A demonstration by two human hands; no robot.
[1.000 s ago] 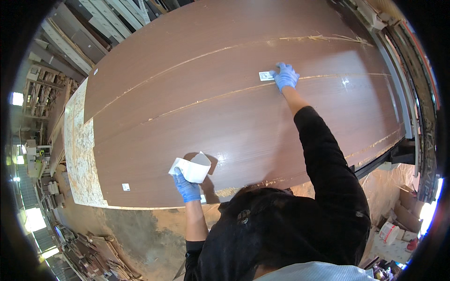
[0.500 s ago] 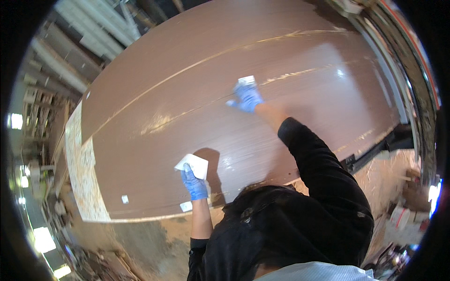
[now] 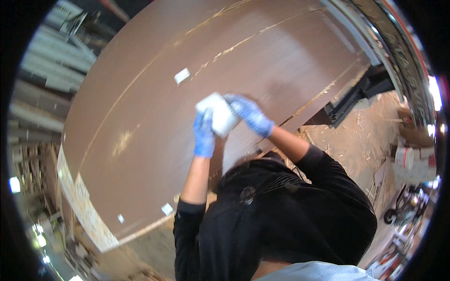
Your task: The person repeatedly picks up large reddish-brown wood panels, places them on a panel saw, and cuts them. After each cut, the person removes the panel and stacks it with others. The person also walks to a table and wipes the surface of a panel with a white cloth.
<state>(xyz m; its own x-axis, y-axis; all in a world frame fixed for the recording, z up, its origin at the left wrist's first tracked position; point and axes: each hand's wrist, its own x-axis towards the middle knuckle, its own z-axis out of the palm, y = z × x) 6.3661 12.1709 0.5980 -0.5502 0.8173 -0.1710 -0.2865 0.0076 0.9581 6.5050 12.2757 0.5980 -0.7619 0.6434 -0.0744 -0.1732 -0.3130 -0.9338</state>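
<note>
My left hand [image 3: 204, 133], in a blue glove, grips a white stack of labels [image 3: 221, 114] above a brown board. The gloved fingers of my right hand [image 3: 252, 115] are at the stack's upper right edge, pressed together; motion blur hides exactly what they pinch. A small white label [image 3: 182, 76] lies on the brown board [image 3: 154, 154], beyond both hands. Two more labels sit near the board's front left: one label [image 3: 167, 209] by the edge and a smaller label [image 3: 121, 218] farther left.
Pale flaky wood [image 3: 89, 206] shows along the board's left end. Rough pale lines run across its surface. A dark metal support [image 3: 361, 96] and long rails [image 3: 403, 51] stand at the right. Wood scraps litter the floor [image 3: 347, 126]; a white bucket [image 3: 404, 158] stands beyond.
My right hand has left the label on the board and come back to the stack in my left hand. The label stays on the board. The view has turned and shifted.
</note>
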